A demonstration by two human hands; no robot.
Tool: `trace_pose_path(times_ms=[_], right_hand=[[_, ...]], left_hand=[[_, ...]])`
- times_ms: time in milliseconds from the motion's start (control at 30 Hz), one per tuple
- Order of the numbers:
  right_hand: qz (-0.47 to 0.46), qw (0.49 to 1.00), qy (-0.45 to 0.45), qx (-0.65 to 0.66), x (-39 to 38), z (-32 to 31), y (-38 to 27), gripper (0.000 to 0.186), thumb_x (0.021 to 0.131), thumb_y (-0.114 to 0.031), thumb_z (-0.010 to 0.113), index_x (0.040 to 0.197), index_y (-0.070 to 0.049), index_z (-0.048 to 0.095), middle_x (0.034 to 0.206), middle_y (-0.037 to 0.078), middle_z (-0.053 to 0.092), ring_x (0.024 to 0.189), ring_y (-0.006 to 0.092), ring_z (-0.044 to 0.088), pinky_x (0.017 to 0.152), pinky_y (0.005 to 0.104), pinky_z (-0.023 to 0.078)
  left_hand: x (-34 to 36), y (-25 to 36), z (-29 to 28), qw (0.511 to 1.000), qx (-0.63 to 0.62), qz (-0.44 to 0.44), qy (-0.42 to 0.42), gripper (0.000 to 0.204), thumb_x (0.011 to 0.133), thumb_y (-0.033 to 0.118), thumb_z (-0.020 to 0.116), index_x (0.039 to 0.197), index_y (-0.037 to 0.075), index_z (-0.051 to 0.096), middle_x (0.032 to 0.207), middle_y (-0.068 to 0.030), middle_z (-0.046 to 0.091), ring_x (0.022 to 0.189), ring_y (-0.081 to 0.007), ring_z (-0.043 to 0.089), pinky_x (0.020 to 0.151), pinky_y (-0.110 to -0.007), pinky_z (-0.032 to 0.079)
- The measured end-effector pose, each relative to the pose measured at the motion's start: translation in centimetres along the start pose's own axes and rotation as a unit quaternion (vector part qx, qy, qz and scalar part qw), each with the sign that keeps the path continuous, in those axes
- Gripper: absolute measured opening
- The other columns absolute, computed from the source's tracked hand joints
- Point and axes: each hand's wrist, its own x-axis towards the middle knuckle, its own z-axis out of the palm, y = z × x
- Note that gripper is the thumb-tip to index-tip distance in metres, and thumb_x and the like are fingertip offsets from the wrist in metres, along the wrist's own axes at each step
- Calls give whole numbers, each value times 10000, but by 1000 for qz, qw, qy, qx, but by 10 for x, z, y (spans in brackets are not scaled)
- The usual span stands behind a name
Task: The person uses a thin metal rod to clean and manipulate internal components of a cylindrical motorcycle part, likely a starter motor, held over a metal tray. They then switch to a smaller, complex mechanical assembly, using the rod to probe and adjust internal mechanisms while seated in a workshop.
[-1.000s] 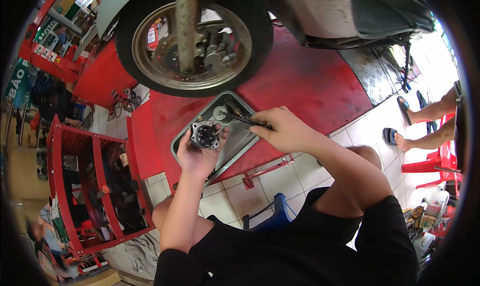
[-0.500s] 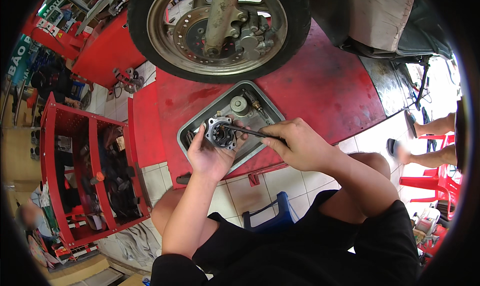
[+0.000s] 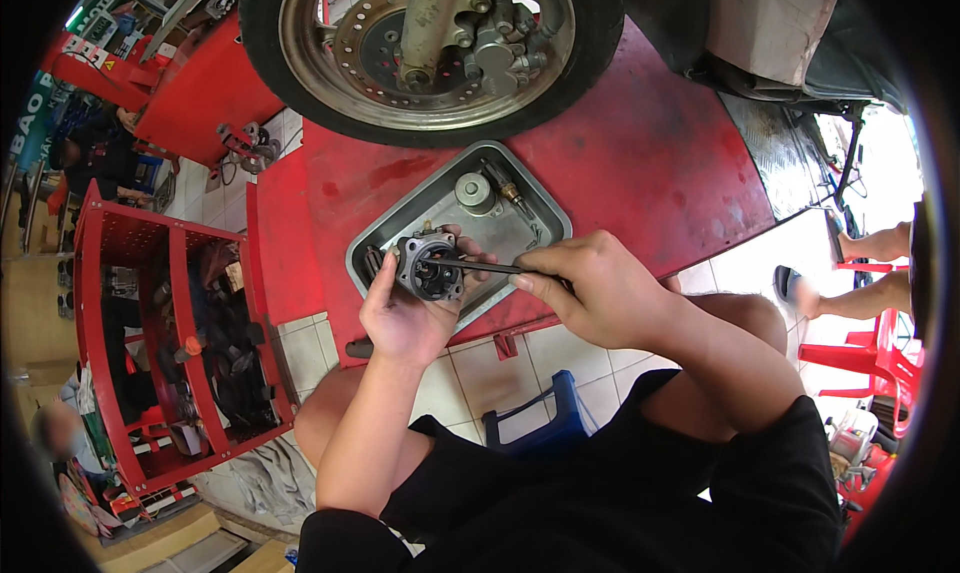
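Observation:
My left hand [image 3: 408, 323] is closed around a round metal housing [image 3: 429, 267] with a flanged rim and a dark hollow inside. The opening faces up towards me. In my right hand [image 3: 610, 291] is a thin dark rod-shaped tool [image 3: 478, 266], gripped between thumb and fingers. Its far end reaches into the housing's opening; what the tip touches is too small to tell. Both hands are over the near part of a grey metal tray [image 3: 520, 153]. A round silver cap-like part [image 3: 473, 190] and a dark cylindrical part with a brass-coloured section [image 3: 506, 185] lie in it.
The tray rests on a red platform [image 3: 640, 163], below a motorcycle front wheel [image 3: 430, 123]. To the left stands a red tool cart [image 3: 180, 343]. A blue stool [image 3: 545, 413] is below my arms. Red plastic chairs [image 3: 870, 363] and another person's legs [image 3: 875, 273] are at the right.
The housing has tilted and turned slightly in my left hand. The tool now lies more nearly level, its tip further left across the opening. The whole view has shifted slightly.

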Motion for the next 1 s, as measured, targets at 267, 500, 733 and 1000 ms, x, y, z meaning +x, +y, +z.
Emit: trace_pose_path(times_ms=[267,500,733,1000], right_hand=[[35,949,132,283,0,-18,-9,182,926,-101,679,992,67,703,813,86,663,725,138,556,633,298,453],[-2,842,-7,540,0,-34,-2,259,935,-45,562,1109,138,620,977,211,711,947,209,684,773,307,544],[106,883,-23,457,-2,-18,-3,339,935,14,585,1248,79,470,852,156,689,730,156,659,677,247,499],[-38,999,25,-12,-7,-8,0,253,887,-14,610,1132,43,640,783,200,623,690,354,621,632,409,486]], left_hand=[[-6,-3,-1,990,-140,-35,0,702,998,498,355,1356,-100,441,1209,-249,591,1171,-449,561,989,-472,496],[-6,2,-4,988,-153,-20,13,688,999,493,352,1341,-96,460,1205,-246,594,1159,-446,561,987,-467,490],[-4,8,-4,989,-148,18,20,651,997,465,369,1320,-89,479,1220,-252,590,1180,-438,548,995,-475,482],[-3,10,-1,995,-61,81,23,635,996,458,376,1308,-83,490,1261,-278,568,1203,-452,541,996,-469,481]])
